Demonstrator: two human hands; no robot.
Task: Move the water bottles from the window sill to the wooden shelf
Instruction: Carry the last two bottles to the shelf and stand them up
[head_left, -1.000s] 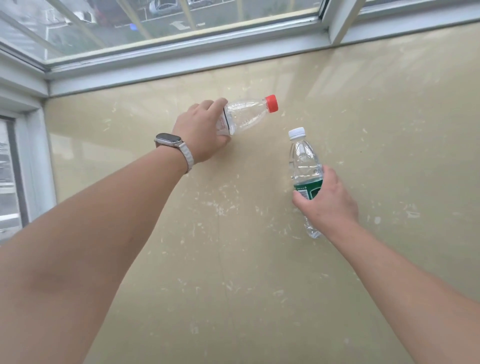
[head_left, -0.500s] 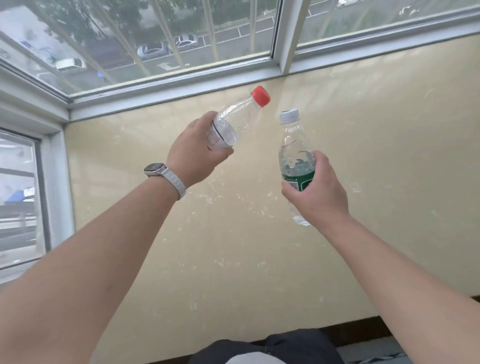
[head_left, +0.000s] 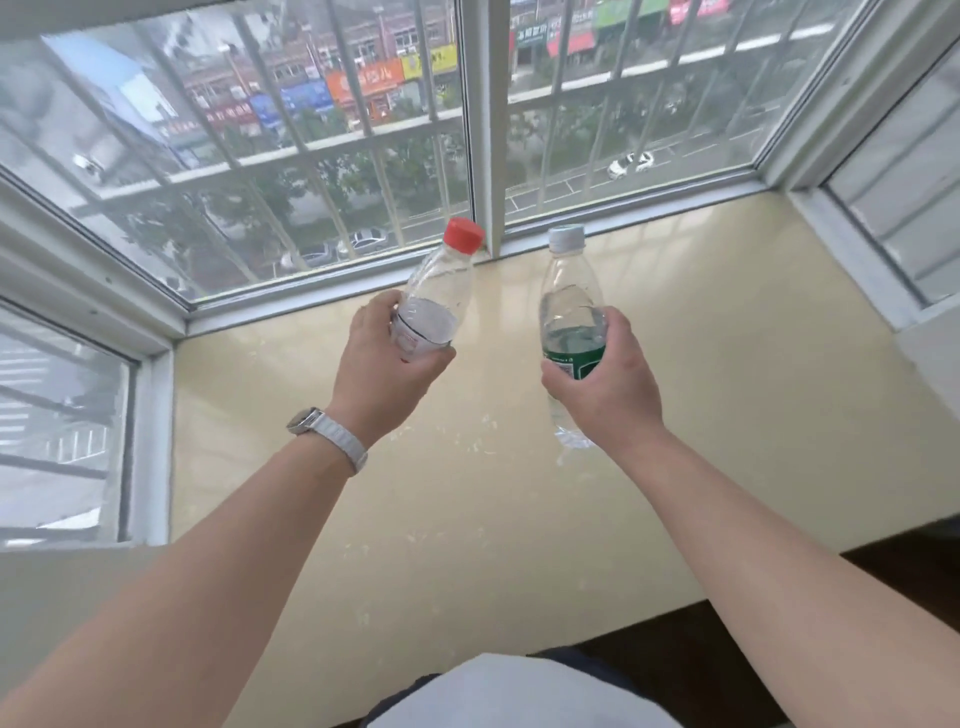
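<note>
My left hand (head_left: 382, 371), with a white watch on the wrist, grips a clear red-capped bottle (head_left: 441, 291) around its lower half; the bottle leans slightly right. My right hand (head_left: 605, 387) holds a clear white-capped bottle with a green label (head_left: 569, 291) upright around its middle, its base showing below my fingers. Both bottles are lifted above the cream window sill (head_left: 727, 389), close together near the middle of the view. The wooden shelf is not in view.
The sill is bounded by white window frames (head_left: 485, 130) at the back and on both sides, with bars outside the glass. A dark floor edge (head_left: 883, 577) shows at lower right beyond the sill's front edge. My torso shows at the bottom.
Both hands have raised the bottles off the sill and turned them more upright. The view has tilted up, so much more of the window and street shows.
</note>
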